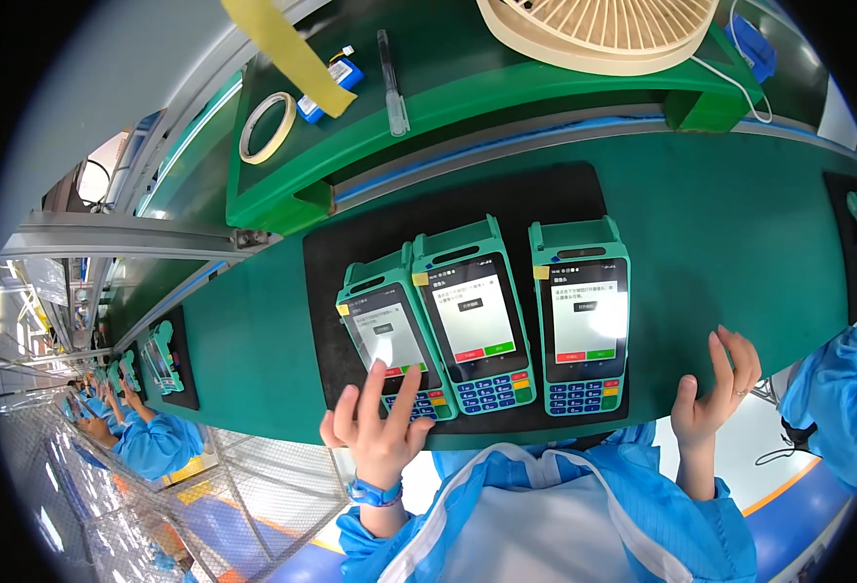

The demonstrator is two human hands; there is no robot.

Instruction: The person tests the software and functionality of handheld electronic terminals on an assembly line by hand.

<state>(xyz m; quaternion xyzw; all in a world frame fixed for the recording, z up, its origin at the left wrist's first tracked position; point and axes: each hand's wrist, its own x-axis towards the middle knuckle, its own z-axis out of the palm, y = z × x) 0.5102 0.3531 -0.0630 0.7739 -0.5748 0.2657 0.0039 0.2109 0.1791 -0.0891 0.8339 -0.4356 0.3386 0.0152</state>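
Observation:
Three green card payment terminals lie side by side on a black mat [326,291], their screens lit with red and green buttons. Over the lower screen and keypad of the left terminal [382,316] is my left hand [375,432], fingers spread, a blue band on its wrist. Whether a fingertip touches the glass I cannot tell. The middle terminal [467,306] leans against the left one. A gap separates it from the right terminal [584,321]. To the right of that one, my right hand [715,389] is raised near the table edge, fingers apart and holding nothing.
Behind the mat stands a green raised shelf [467,92] with a tape roll [268,128], a blue battery pack [329,89], a pen [391,87] and a cream fan [598,34]. A yellow strip [287,49] hangs at upper left. Co-workers' blue sleeves [161,442] show at both sides.

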